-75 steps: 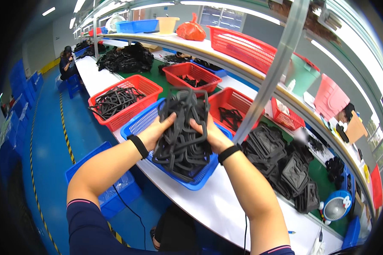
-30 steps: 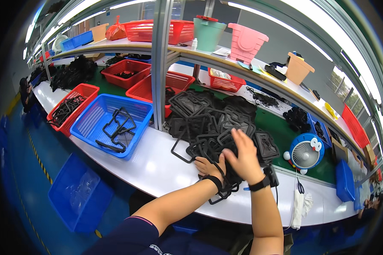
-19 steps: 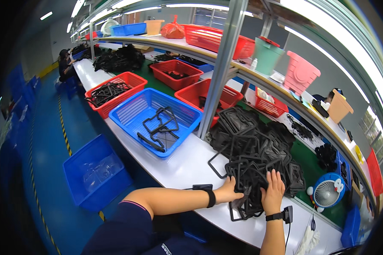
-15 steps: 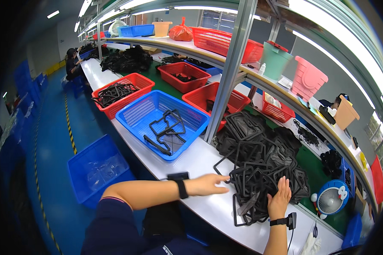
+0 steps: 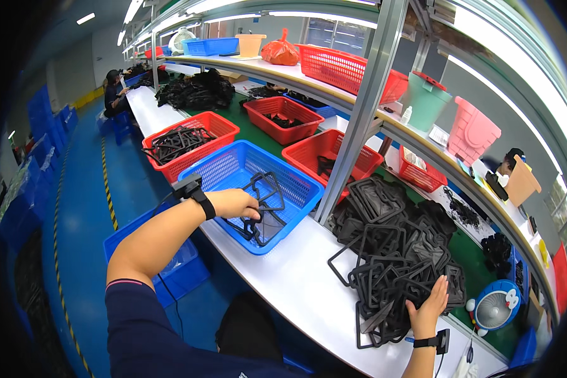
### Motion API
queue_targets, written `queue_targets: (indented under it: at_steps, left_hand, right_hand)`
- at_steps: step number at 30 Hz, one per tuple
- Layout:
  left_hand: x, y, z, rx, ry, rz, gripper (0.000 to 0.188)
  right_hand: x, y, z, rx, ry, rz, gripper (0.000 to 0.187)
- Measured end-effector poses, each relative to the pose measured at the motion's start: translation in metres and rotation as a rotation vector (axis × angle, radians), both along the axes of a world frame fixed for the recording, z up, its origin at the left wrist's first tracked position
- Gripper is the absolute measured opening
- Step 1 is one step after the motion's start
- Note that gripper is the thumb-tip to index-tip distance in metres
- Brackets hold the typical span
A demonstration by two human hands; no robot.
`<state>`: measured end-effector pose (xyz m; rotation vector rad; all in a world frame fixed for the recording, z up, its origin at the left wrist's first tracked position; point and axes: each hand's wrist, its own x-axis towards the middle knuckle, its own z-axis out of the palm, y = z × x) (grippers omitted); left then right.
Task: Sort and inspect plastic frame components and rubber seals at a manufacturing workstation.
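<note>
My left hand [image 5: 234,205] is over the blue basket [image 5: 299,179], its fingers curled shut at the bar of a black frame [image 5: 272,200]. Part of that frame is hidden behind my fingers. Below it in the basket lies another thin black piece with grey mesh [image 5: 266,228]. On the right, my right hand [image 5: 428,309] is open, thumb apart from the fingers, resting against the near right side of a heap of black frames [image 5: 387,271]. The heap's frames are angular, tangled and stacked on the white table [image 5: 290,277].
Red baskets [image 5: 211,129] with black parts stand beyond the blue one. A metal post [image 5: 368,120] rises behind the table, carrying a shelf of buckets. A blue fan [image 5: 494,307] is at the right. Below the table edge is a blue bin [image 5: 192,268]. Other people sit farther off.
My left hand has swung left from the heap's edge to the blue basket, and its fingers have closed. My right hand stays at the heap, still open. The view has shifted slightly.
</note>
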<state>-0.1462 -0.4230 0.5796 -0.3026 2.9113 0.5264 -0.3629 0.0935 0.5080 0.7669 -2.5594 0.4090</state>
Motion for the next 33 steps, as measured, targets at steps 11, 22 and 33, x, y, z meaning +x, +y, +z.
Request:
queue_targets:
  at_steps: [11,22,33]
  left_hand:
    - [-0.098,-0.090,-0.054,-0.323,-0.216,0.193,0.098]
    - [-0.121,-0.098,-0.114,-0.263,-0.656,0.169,0.125]
    - [-0.068,-0.077,-0.105,-0.161,0.007,0.117,0.070]
  right_hand:
    - [0.081,0.018,0.023,-0.096,-0.159,0.039,0.102]
    - [0.125,0.085,-0.045,-0.219,-0.312,-0.258,0.098]
    - [0.139,0.074,-0.030,-0.414,-0.344,-0.275,0.080]
